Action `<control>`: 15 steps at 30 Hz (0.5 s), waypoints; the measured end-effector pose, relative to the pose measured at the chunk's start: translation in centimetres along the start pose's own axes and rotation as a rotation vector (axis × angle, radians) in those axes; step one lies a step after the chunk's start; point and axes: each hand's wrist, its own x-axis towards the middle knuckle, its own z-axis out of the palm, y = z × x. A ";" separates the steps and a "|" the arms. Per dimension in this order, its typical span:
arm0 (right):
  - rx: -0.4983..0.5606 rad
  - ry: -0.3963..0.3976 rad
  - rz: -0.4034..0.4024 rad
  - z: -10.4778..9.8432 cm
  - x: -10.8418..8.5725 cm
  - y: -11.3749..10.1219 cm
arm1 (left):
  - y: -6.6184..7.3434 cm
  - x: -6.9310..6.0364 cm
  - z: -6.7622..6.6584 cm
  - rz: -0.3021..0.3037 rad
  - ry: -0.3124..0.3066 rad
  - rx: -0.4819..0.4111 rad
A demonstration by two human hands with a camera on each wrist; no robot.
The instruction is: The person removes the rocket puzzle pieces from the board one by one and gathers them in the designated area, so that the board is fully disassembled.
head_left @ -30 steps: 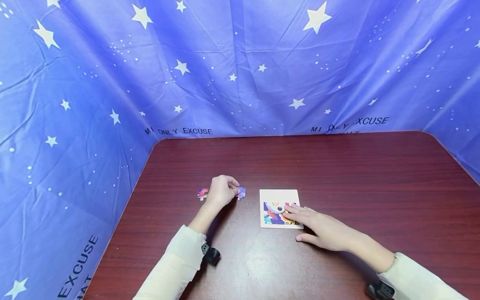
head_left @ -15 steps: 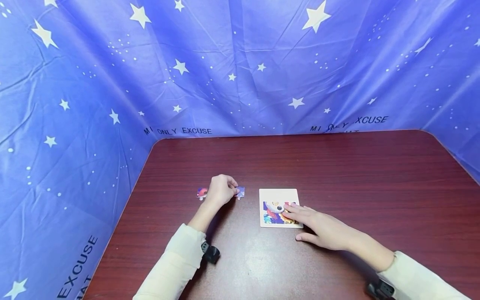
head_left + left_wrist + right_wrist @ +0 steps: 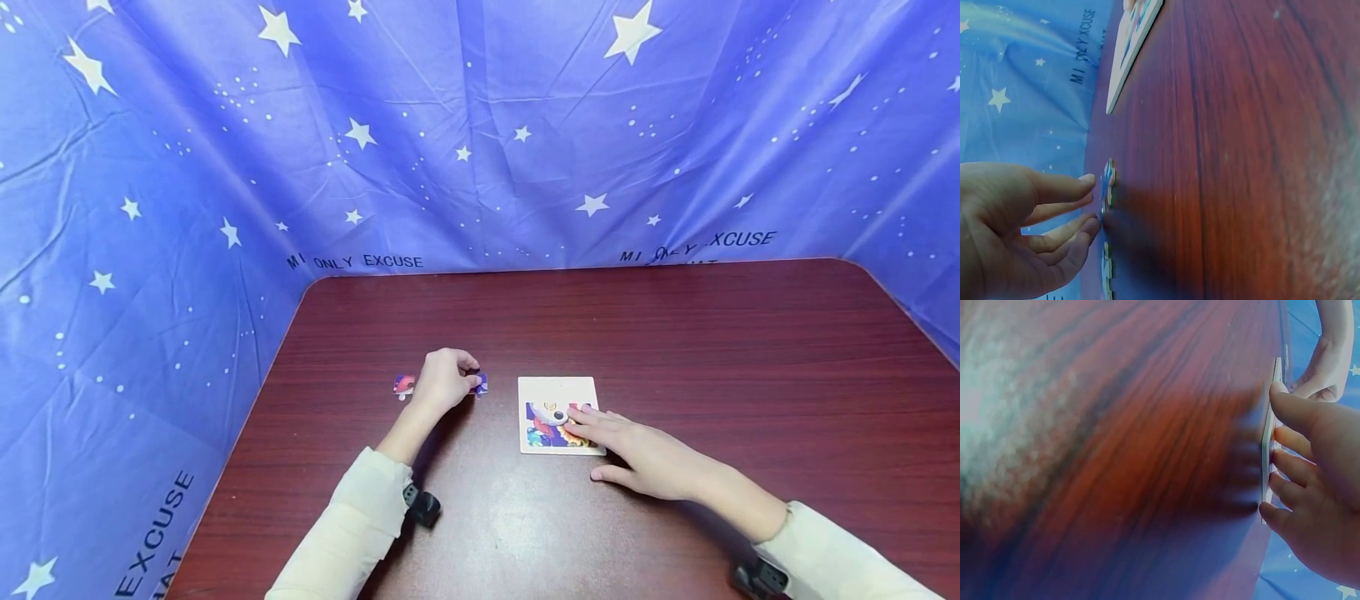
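**Left hand (image 3: 444, 383) at a blue puzzle piece (image 3: 482, 384), right hand (image 3: 645, 457) on the board (image 3: 555, 390)**

Farthest left of the board, a red puzzle piece (image 3: 403, 384) lies on the table (image 3: 517, 325), partly hidden by the left hand. A careless sweep of that hand could knock it askew.

Nearer the board but apart from it, the left hand reaches down with bent fingers. The blue puzzle piece is at its fingertips, on the side toward the board; whether they pinch it or only touch it, I cannot tell. The likely trouble is a slip: the piece looks thin and sits low, so an uneven hold on its edge could let it tilt or slide off.

Then comes the board itself, lying flat, with a picture (image 3: 542, 435) in its near part and a bare pale strip beyond. From the board's right, the right hand lays extended fingers over the picture, gripping nothing, its thumb beside the near right corner. Too much sideways pressure there could shift the board or unseat part of the picture.
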 end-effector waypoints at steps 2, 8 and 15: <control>-0.002 0.000 -0.001 0.0 0.1 0.0 | 0.3 -0.1 0.2 0.021 -0.010 -0.007; -0.029 0.013 0.003 0.0 0.3 -0.2 | 1.6 -0.8 1.1 0.140 -0.075 -0.026; -0.039 -0.003 0.037 0.1 0.4 -0.6 | 3.5 -1.9 2.8 0.284 -0.194 0.002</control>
